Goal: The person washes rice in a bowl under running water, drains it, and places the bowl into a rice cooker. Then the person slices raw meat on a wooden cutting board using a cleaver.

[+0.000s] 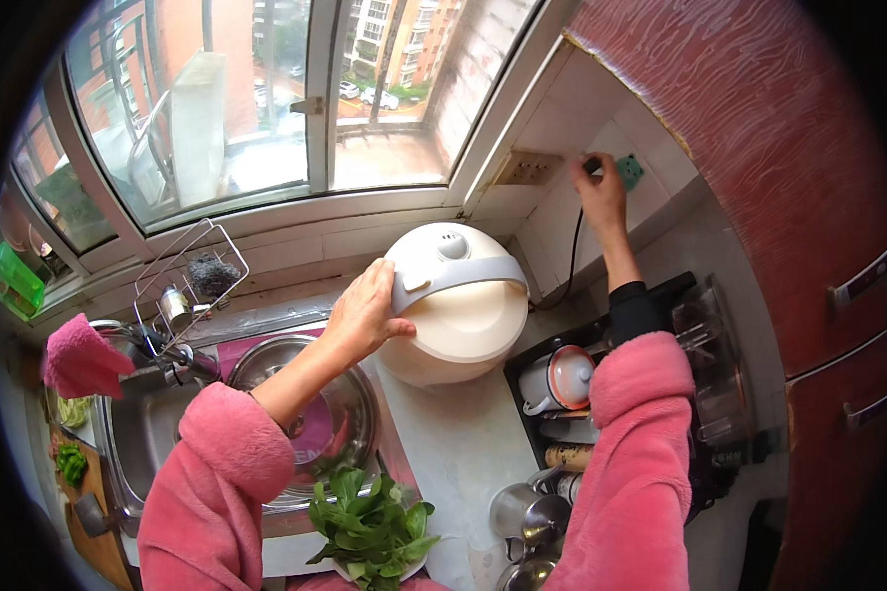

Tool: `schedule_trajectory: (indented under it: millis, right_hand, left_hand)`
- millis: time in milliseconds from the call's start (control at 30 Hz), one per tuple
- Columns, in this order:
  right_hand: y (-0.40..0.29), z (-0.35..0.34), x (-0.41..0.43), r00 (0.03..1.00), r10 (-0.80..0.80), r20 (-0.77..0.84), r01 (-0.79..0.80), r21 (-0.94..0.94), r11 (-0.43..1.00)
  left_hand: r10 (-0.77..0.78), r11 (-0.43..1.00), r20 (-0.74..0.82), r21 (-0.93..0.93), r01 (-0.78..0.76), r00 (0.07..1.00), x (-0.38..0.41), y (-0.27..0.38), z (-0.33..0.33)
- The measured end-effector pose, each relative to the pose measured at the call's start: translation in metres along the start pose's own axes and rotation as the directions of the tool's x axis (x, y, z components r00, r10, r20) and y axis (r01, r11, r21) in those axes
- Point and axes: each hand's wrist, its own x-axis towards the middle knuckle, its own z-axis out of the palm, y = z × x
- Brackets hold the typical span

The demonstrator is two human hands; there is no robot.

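A cream rice cooker (462, 318) with a grey handle stands on the counter below the window, its lid down. My left hand (362, 310) rests on the left side of its lid, by the end of the handle, with the thumb spread. My right hand (603, 188) is raised by the tiled wall and pinches a black plug (592, 165). From it a dark cord (576, 247) hangs down behind the cooker. A wall socket (528, 168) is just left of the plug, with a gap between them. A green bear-shaped hook or sticker (630, 171) is right of my fingers.
Leafy greens (373, 524) lie nearest me. To the left are a metal bowl (369, 414), the sink (140, 436) with its faucet (192, 362), and a wooden cutting board (92, 510). A lidded enamel pot (558, 377) and metal pitchers (528, 513) stand at right.
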Motion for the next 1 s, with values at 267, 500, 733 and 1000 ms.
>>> schedule_trajectory:
  millis: [267, 500, 733, 1000]
  right_hand:
    - [-0.012, 0.026, -0.044, 0.997, -0.079, 0.017, 0.077, 0.109, 0.991]
    - [-0.006, 0.02, -0.04, 0.976, -0.164, -0.146, 0.118, -0.278, 0.953]
    - [0.04, 0.05, -0.045, 0.95, 0.279, -0.137, -0.291, -0.071, 0.954]
    - [0.023, 0.083, -0.049, 0.911, 0.381, -0.16, -0.34, 0.234, 0.911]
  left_hand:
    - [-0.01, 1.0, 0.04, 0.027, 0.009, 0.999, -0.002, 0.0, -0.005]
    - [0.019, 0.999, 0.003, 0.05, -0.019, 1.0, -0.002, 0.002, -0.003]
    - [0.009, 0.999, 0.014, 0.053, -0.01, 1.0, -0.003, 0.0, -0.003]
    - [-0.041, 0.999, 0.086, 0.011, 0.041, 0.995, -0.002, 0.004, -0.009]
